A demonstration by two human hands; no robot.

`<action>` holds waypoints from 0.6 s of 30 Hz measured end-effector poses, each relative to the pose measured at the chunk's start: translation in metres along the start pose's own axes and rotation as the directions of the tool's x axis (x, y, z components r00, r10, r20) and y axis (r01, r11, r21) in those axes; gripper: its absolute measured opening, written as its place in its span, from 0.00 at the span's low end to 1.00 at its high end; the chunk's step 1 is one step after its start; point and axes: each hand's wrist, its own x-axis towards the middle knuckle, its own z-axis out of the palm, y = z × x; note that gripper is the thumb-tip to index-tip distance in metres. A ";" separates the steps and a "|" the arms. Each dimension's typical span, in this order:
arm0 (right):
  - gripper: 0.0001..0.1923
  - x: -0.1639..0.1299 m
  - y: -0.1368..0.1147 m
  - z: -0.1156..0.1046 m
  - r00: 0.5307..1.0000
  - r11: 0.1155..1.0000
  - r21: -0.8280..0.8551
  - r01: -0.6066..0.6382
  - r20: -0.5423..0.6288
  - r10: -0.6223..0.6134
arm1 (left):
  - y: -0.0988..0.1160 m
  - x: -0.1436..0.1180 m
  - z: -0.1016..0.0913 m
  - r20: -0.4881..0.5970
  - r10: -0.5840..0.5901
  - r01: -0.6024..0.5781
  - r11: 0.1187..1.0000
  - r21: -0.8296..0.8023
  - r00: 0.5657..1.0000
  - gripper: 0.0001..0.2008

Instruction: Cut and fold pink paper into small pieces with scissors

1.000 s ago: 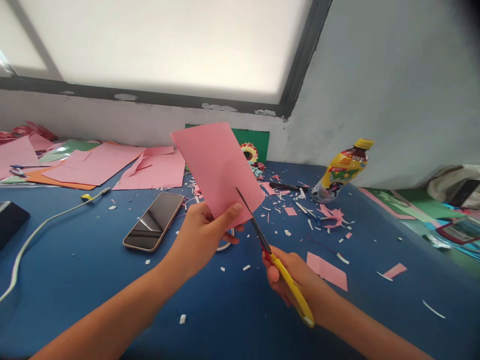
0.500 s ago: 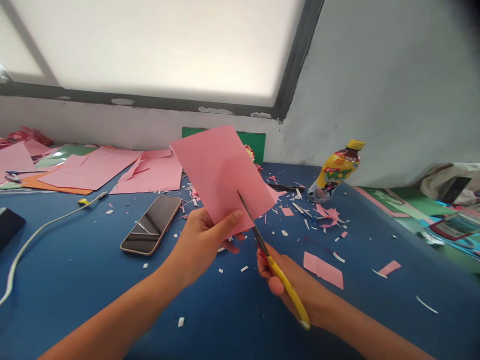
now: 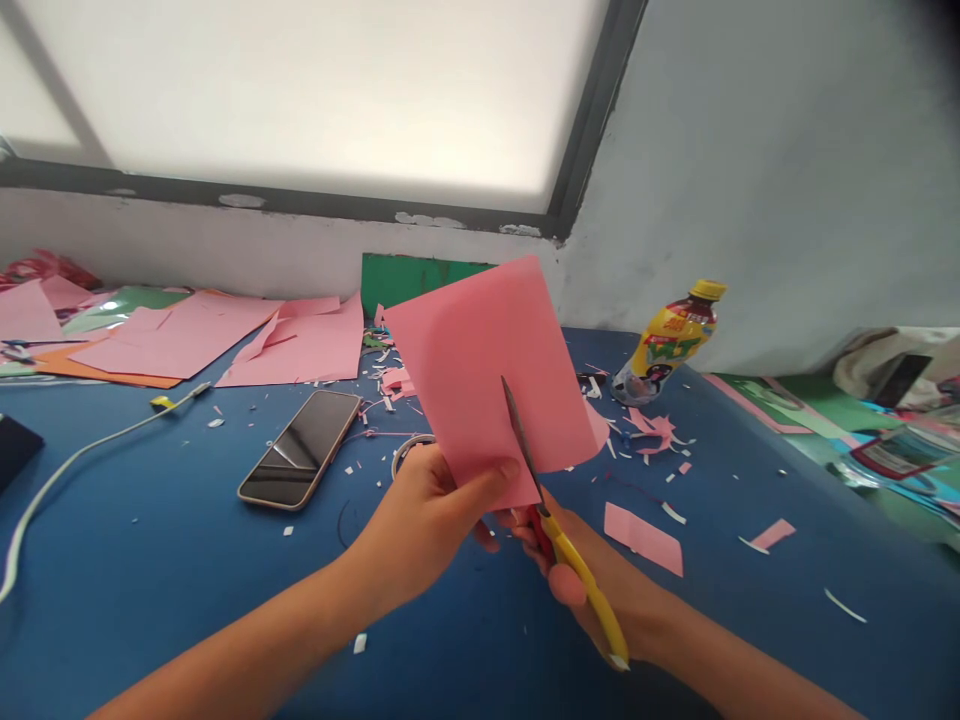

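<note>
pinched between thumb and fingers of my left hand, the pink paper sheet stands upright above the blue table, gripped at its lower edge. my right hand is closed round the yellow handles of the scissors, whose dark blades run up into the sheet from that lower edge, just to the right of my left thumb; whether the blades are shut or slightly parted i cannot tell.

relation noted: the sheet lies up and away from both hands, its long axis rising and leaning slightly left. the blades point nearly along that axis. the left hand is the nearer to the paper, touching it; the right reaches it only through the blades.

materials, largest first: the table is a matt blue, littered with small white and pink paper scraps. flat pink sheets lie at the far left, thin with straight edges. the held sheet is smooth, stiff enough to stand unsupported. a plastic bottle with yellow cap and label stands tilted at the wall, well apart on the right. a glossy smartphone lies flat to the left of my left hand. a small pink offcut lies just right of my right hand.
</note>
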 end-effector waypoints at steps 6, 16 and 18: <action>0.15 0.001 -0.006 0.000 0.991 0.982 -0.139 0.124 0.068 -0.116 | 0.001 0.000 0.001 0.027 -0.029 0.030 0.999 -0.046 0.999 0.10; 0.15 0.004 -0.006 0.003 0.991 0.976 -0.173 0.130 0.004 -0.131 | 0.001 0.000 0.001 0.008 -0.035 0.035 0.998 -0.050 0.999 0.08; 0.15 0.004 -0.006 0.002 0.992 0.979 -0.163 0.123 -0.008 -0.126 | 0.001 0.002 0.000 -0.012 -0.037 0.037 0.999 -0.040 0.999 0.07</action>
